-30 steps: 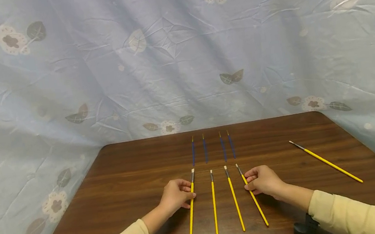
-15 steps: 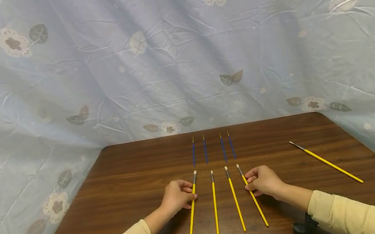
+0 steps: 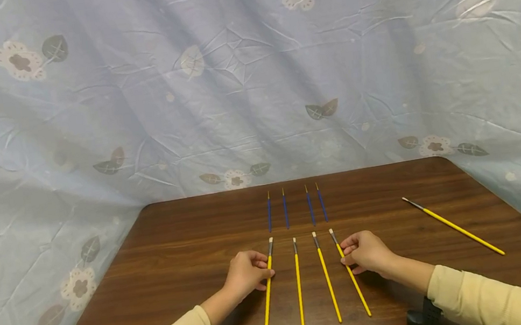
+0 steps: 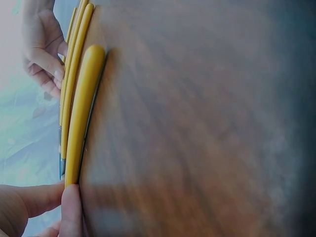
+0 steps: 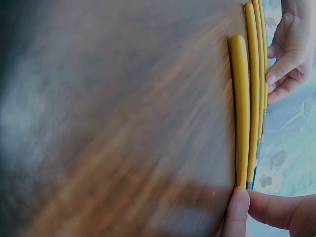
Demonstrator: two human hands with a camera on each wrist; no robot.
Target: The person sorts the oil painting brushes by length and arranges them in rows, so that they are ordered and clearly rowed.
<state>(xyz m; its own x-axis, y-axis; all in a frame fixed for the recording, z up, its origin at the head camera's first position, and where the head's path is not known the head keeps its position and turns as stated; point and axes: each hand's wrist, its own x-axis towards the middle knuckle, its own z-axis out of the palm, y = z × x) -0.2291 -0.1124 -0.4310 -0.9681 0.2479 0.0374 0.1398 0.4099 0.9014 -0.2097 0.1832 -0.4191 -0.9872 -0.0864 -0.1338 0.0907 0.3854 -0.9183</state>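
My left hand [image 3: 245, 273] pinches the yellow handle of the leftmost paintbrush [image 3: 267, 309] between thumb and fingers. On the other side, my right hand [image 3: 369, 251] pinches the rightmost paintbrush [image 3: 358, 291] of the same row, which leans with its bristle end to the left. Both brushes lie on or very near the table, bristles pointing away. Between them lie two more yellow paintbrushes, a left one [image 3: 299, 290] and a right one [image 3: 328, 287], touched by neither hand. In the wrist views, thumb and finger meet at the held handles [image 4: 86, 113] [image 5: 241, 108].
Several thin blue paintbrushes [image 3: 285, 212] lie in a row farther back on the brown wooden table [image 3: 179, 259]. One more yellow paintbrush [image 3: 464, 232] lies slanted at the right. A floral cloth [image 3: 240, 78] hangs behind and at the sides.
The left hand's brush has shifted slightly to the right at its bristle end. The right brush's handle end has swung slightly left. Both hands keep their hold.
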